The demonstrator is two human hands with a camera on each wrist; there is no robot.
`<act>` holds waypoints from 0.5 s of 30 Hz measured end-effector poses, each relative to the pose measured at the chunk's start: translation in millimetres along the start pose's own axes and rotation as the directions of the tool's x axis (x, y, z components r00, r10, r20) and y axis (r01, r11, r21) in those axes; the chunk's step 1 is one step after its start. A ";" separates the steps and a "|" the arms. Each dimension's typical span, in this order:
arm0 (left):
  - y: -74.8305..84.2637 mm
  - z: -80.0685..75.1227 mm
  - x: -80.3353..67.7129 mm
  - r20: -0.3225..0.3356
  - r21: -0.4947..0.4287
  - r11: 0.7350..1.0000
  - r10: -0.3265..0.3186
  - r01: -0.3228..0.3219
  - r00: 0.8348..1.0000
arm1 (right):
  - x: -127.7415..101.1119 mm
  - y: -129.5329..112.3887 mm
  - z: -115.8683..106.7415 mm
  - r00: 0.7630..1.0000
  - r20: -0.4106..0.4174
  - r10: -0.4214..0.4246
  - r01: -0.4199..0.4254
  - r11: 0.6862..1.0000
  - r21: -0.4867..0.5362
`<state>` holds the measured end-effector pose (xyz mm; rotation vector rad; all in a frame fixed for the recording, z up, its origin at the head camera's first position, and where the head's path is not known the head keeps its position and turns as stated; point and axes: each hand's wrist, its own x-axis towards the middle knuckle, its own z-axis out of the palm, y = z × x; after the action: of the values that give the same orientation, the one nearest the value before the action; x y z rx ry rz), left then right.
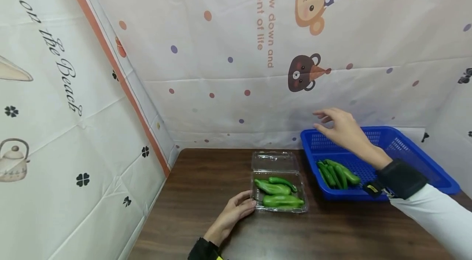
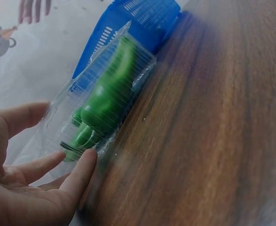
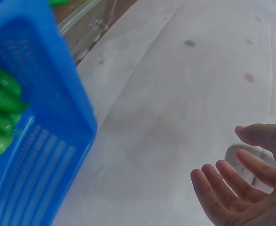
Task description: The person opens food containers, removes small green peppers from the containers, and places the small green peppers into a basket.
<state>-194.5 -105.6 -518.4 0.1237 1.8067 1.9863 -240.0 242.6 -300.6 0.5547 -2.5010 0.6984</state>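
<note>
My left hand (image 1: 231, 214) rests on the wooden table (image 1: 206, 182) with its fingers loosely spread, the fingertips (image 2: 87, 159) touching the near left corner of a clear plastic clamshell box (image 1: 279, 188); nothing is pinched or curled around. The box lies open on the table, its lid (image 1: 274, 161) folded back flat toward the wall, and green peppers (image 1: 277, 193) lie inside it, side by side across the tray. In the left wrist view the peppers show as a green mass behind ribbed clear plastic, close to my fingers.

My right hand (image 1: 341, 129) hangs in the air above the far left corner of a blue plastic basket (image 1: 435, 170), fingers relaxed and a little apart, palm empty; the right wrist view shows the same slack, open fingers (image 3: 222, 188) against the pale backdrop. The basket stands on the table just to the right of the clamshell box, near it; whether they touch I cannot tell. A small bunch of green peppers (image 1: 336, 174) lies in the basket's near left part, below my wrist.

A black cuff (image 1: 400, 178) wraps my right wrist above a white sleeve (image 1: 435, 215). Behind the table hang printed cloth sheets (image 1: 258, 47) with dots, cartoon bears and lettering.
</note>
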 end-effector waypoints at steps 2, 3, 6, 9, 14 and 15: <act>1.6 -0.8 0.8 -0.004 0.000 1.000 0.001 -0.001 1.000 | 6.0 -8.2 4.7 1.000 0.002 -0.014 0.014 1.000 0.009; 2.4 -1.3 0.8 -0.005 0.001 1.000 0.000 0.000 1.000 | 8.5 -11.8 7.3 1.000 0.007 -0.019 0.019 1.000 0.013; 3.4 -2.9 0.8 -0.009 0.001 1.000 0.003 -0.003 1.000 | 14.1 -21.2 16.1 0.999 0.024 -0.049 0.048 0.998 0.032; 3.3 -3.3 -0.5 -0.012 0.000 1.000 0.005 -0.005 1.000 | 15.4 -30.6 24.5 0.992 0.040 -0.122 0.120 0.991 0.053; 1.0 -1.6 -4.4 -0.009 -0.007 1.000 -0.015 0.015 1.000 | 9.3 -40.9 39.4 0.958 0.082 -0.276 0.271 0.961 0.059; 0.2 -1.7 -5.4 -0.011 -0.011 1.000 -0.018 0.018 1.000 | 7.7 -42.8 42.9 0.947 0.102 -0.304 0.299 0.952 0.060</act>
<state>-190.3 -109.3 -517.2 0.0936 1.7977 1.9877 -239.5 182.8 -313.0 0.9923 -2.4276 0.6183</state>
